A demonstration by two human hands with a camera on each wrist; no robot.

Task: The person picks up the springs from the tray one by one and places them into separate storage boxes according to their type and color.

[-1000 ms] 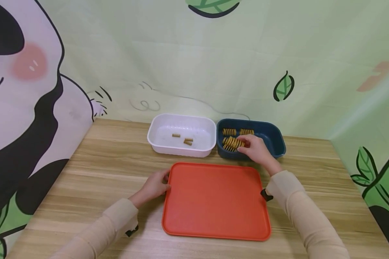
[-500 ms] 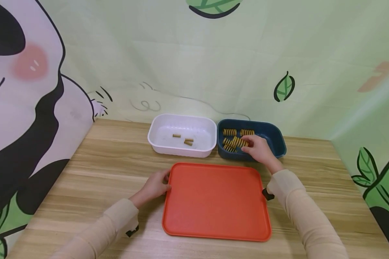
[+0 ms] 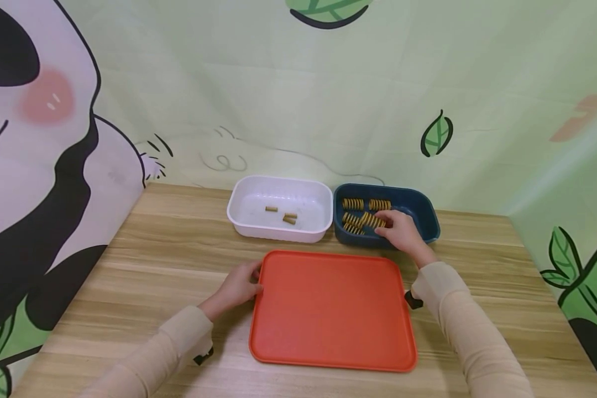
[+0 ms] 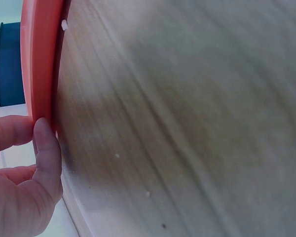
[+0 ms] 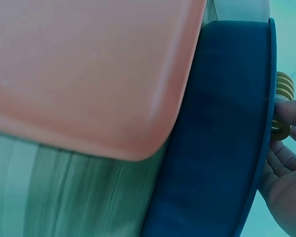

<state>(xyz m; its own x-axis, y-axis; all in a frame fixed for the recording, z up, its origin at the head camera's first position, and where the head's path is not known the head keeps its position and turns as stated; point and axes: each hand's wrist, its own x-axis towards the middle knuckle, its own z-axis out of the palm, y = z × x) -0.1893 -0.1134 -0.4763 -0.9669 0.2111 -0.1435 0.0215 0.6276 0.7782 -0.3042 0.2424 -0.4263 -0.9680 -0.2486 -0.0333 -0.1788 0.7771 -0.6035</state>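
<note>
In the head view, a flat red tray (image 3: pixel 333 309) lies on the wooden table. My left hand (image 3: pixel 236 284) holds its left edge; the left wrist view shows thumb and fingers pinching the tray's rim (image 4: pixel 39 74). My right hand (image 3: pixel 403 231) reaches over the front wall of a dark blue bin (image 3: pixel 425 213) behind the tray. Between its thumb and fingers is a yellow-brown coil spring (image 3: pixel 370 219), partly covered by the fingers. Several similar springs (image 3: pixel 353 204) lie in the left part of that bin. From the right wrist, the pinched spring (image 5: pixel 285 84) shows beyond the bin's rim.
Touching the blue bin on its left stands a white bin (image 3: pixel 281 233), with three short brown cylinders (image 3: pixel 271 209) on its floor. A printed cloth backdrop (image 3: pixel 278 110) rises right behind both bins. Bare wood (image 3: pixel 144 265) shows to the left of the tray.
My right hand has shifted slightly right inside the blue bin with the coil spring, uncovering more of the springs to its left. The left hand and tray stay in place.
</note>
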